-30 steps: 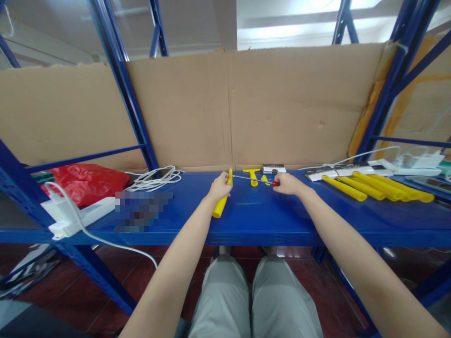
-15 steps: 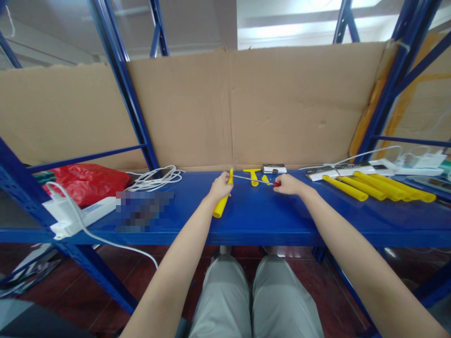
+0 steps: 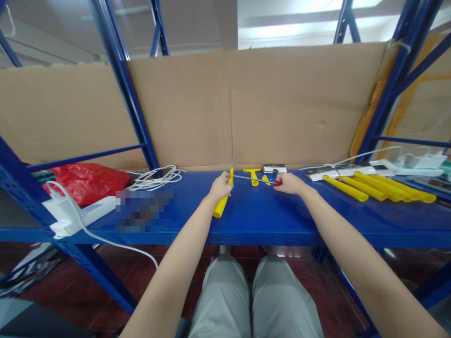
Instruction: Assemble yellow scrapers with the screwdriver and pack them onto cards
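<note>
My left hand (image 3: 221, 185) is wrapped round a yellow handled tool (image 3: 220, 208) on the blue shelf, its thick handle pointing toward me and its narrow top showing above my fingers. My right hand (image 3: 289, 183) grips the red handle of a screwdriver (image 3: 278, 183). The long metal shaft runs left, and its tip is at the upper part of the yellow tool. Behind the shaft lie a yellow T-shaped piece (image 3: 253, 176), a small yellow piece (image 3: 266, 179) and a small black and white box (image 3: 275, 168).
Several yellow handles (image 3: 382, 188) lie at the right beside flat white packages (image 3: 322, 174). On the left are a coiled white cable (image 3: 155, 179), a red plastic bag (image 3: 91, 183) and a power strip (image 3: 95, 212). Cardboard (image 3: 299, 103) stands along the back.
My right hand and the screwdriver's red handle have shifted very slightly to the right. My left hand stays in place round the yellow tool.
</note>
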`<state>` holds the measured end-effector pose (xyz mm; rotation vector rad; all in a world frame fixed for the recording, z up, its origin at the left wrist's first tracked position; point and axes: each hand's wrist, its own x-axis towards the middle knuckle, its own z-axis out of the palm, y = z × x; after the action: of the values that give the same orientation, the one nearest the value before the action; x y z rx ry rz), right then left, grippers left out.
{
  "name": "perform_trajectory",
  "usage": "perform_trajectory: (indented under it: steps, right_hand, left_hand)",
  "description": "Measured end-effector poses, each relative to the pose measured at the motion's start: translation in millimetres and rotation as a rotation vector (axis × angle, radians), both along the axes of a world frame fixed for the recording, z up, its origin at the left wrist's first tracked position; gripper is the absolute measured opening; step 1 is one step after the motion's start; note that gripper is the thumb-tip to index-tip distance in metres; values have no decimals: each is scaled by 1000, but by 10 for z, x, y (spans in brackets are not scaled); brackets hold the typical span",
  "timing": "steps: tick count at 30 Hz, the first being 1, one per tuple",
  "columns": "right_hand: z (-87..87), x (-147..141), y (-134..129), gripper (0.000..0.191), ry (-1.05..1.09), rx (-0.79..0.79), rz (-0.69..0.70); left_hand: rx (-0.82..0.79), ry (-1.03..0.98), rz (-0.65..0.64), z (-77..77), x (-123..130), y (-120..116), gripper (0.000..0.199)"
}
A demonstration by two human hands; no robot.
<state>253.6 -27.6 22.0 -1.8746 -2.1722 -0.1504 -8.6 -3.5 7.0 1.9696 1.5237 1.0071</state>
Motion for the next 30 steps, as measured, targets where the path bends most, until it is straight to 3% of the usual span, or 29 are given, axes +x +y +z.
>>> perform_trajectory:
  steps: [12,22,30]
  right_hand:
    - [-21,81,49,14,92,-34,50]
    - [5,102,37,17,100,-138,247]
    - [-59,-39,65,10,119,-148,289]
  left_hand:
    - [-6,-21,20,2,12,-27,32]
    - [-10,-34,20,15,17,-47,32]
    - [-9,-24,16,31,48,-91,36]
